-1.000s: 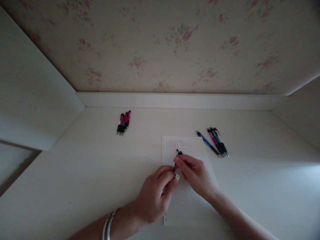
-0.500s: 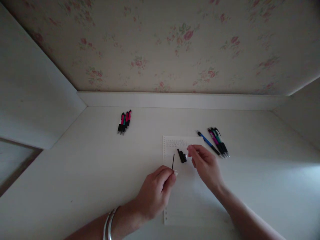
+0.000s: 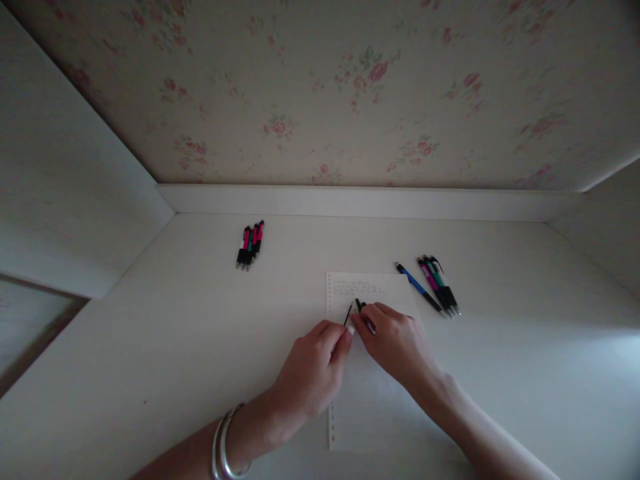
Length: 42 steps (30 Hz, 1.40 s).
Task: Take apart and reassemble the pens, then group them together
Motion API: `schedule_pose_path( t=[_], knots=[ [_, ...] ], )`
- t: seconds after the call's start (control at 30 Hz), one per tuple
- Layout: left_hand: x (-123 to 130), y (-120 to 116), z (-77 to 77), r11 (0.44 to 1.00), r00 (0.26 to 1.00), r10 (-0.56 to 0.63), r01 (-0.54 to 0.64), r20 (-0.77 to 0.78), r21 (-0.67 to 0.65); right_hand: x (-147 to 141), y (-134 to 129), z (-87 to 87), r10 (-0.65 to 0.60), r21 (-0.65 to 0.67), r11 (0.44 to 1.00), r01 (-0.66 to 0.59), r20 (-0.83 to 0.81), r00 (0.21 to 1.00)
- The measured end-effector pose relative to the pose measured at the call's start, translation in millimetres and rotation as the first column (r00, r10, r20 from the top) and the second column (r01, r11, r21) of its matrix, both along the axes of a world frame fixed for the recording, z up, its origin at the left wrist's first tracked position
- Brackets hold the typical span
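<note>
My left hand [image 3: 314, 363] is closed in a pinch on a thin black pen refill [image 3: 349, 314], which points up and away over the paper. My right hand [image 3: 393, 337] comes down on the black pen parts [image 3: 359, 305] lying on the lined sheet of paper [image 3: 373, 413]. Its thumb and fingers are bent around one dark part, and they hide most of the pieces. The fingertips of both hands are close together. Handwriting covers the top lines of the sheet.
A blue pen [image 3: 419, 287] lies beside the paper's upper right corner. Next to it are purple and green pens [image 3: 440, 287] with black grips. Several pink and green pens [image 3: 250, 245] lie at the back left. A white ledge [image 3: 360, 203] runs along the floral wall.
My right hand has moved left and down onto the black pen parts. My left hand, still holding the refill, has shifted slightly up, and the refill now leans more to the right.
</note>
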<state>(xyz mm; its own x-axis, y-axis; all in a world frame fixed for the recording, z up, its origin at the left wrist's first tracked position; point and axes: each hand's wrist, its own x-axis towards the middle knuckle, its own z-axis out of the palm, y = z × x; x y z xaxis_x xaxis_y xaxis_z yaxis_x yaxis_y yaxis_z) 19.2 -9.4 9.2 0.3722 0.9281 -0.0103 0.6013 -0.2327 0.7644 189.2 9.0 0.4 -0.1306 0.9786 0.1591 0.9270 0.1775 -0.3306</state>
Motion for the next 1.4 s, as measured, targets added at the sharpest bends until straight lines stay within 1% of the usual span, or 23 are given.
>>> schedule_pose_path(
  t=[0.13, 0.23, 0.3, 0.37, 0.43, 0.5, 0.53, 0.63, 0.77, 0.87, 0.93, 0.97, 1.03, 1.1, 1.17, 1.2, 1.23, 1.3, 1.33, 1.4],
  knots=[
    [-1.7, -2.0, -2.6, 1.000, 0.997, -0.005, 0.003, 0.074, 0.030, 3.0, -2.2, -0.8, 0.013, 0.020, 1.000, -0.012, -0.075, 0.997],
    [-3.2, -2.6, -5.3, 0.999, 0.992, 0.022, -0.028, 0.124, 0.044, 3.9, -5.0, 5.1, 0.036, 0.025, 0.999, -0.031, -0.246, 0.969],
    [-3.9, -2.8, -7.3, 0.999, 0.989, 0.032, -0.037, 0.144, 0.031, 3.1, -7.4, 10.9, 0.045, -0.007, 0.999, -0.052, -0.400, 0.915],
    [-4.4, -3.3, -8.9, 1.000, 0.989, 0.022, -0.020, 0.146, -0.014, 1.1, -9.7, 16.4, 0.031, -0.081, 0.993, -0.088, -0.536, 0.844],
    [-4.8, -4.3, -10.0, 0.998, 0.989, 0.002, 0.007, 0.149, -0.059, -1.3, -11.3, 19.9, 0.024, -0.171, 0.972, -0.164, -0.616, 0.788],
    [-5.4, -5.5, -10.1, 0.997, 0.984, -0.010, 0.022, 0.179, -0.067, -3.2, -12.0, 21.2, 0.032, -0.246, 0.937, -0.248, -0.647, 0.762],
    [-5.7, -6.0, -9.8, 0.998, 0.980, -0.011, 0.023, 0.200, -0.062, -3.8, -12.0, 21.3, 0.025, -0.276, 0.923, -0.270, -0.655, 0.756],
    [-6.2, -6.3, -7.6, 0.998, 0.968, 0.009, 0.007, 0.249, -0.064, -4.1, -11.7, 21.3, -0.025, -0.331, 0.903, -0.273, -0.676, 0.737],
    [-6.5, -5.0, -4.4, 0.994, 0.953, 0.027, 0.004, 0.301, -0.105, -3.4, -12.2, 21.5, -0.067, -0.375, 0.871, -0.318, -0.730, 0.680],
    [-8.2, -5.0, -3.7, 0.993, 0.942, 0.066, -0.029, 0.329, -0.116, -1.5, -11.8, 18.0, -0.124, -0.384, 0.872, -0.303, -0.773, 0.623],
    [-10.3, -6.3, -4.2, 0.990, 0.937, 0.109, -0.071, 0.331, -0.123, 0.7, -10.0, 13.8, -0.182, -0.384, 0.883, -0.270, -0.809, 0.558],
    [-11.5, -7.4, -4.8, 0.987, 0.933, 0.123, -0.081, 0.338, -0.136, 1.8, -8.8, 11.8, -0.223, -0.393, 0.884, -0.254, -0.831, 0.510],
    [-14.0, -9.8, -6.8, 0.981, 0.918, 0.146, -0.086, 0.368, -0.174, 3.5, -6.5, 9.3, -0.319, -0.426, 0.872, -0.243, -0.869, 0.377],
    [-16.4, -12.2, -9.7, 0.977, 0.893, 0.183, -0.119, 0.410, -0.177, 3.2, -5.7, 9.2, -0.430, -0.476, 0.837, -0.269, -0.877, 0.213],
    [-18.7, -13.8, -12.6, 0.976, 0.866, 0.215, -0.178, 0.452, -0.124, 0.3, -7.4, 10.3, -0.538, -0.526, 0.784, -0.329, -0.841, 0.062],
    [-19.6, -14.1, -13.6, 0.975, 0.854, 0.219, -0.204, 0.473, -0.083, -1.9, -9.0, 10.8, -0.584, -0.546, 0.754, -0.365, -0.812, 0.007],
    [-20.5, -14.0, -14.1, 0.974, 0.844, 0.214, -0.223, 0.492, -0.041, -4.5, -11.0, 11.1, -0.623, -0.559, 0.723, -0.406, -0.782, -0.033],
    [-21.7, -13.1, -13.8, 0.971, 0.835, 0.190, -0.238, 0.516, 0.029, -9.7, -15.0, 10.8, -0.676, -0.564, 0.669, -0.484, -0.733, -0.080],
    [-22.0, -12.4, -13.2, 0.970, 0.835, 0.175, -0.237, 0.522, 0.054, -11.9, -16.6, 10.4, -0.693, -0.560, 0.647, -0.517, -0.715, -0.093],
    [-22.5, -11.0, -11.9, 0.970, 0.839, 0.160, -0.231, 0.520, 0.075, -14.5, -18.4, 10.2, -0.713, -0.556, 0.622, -0.552, -0.693, -0.105]
  ],
)
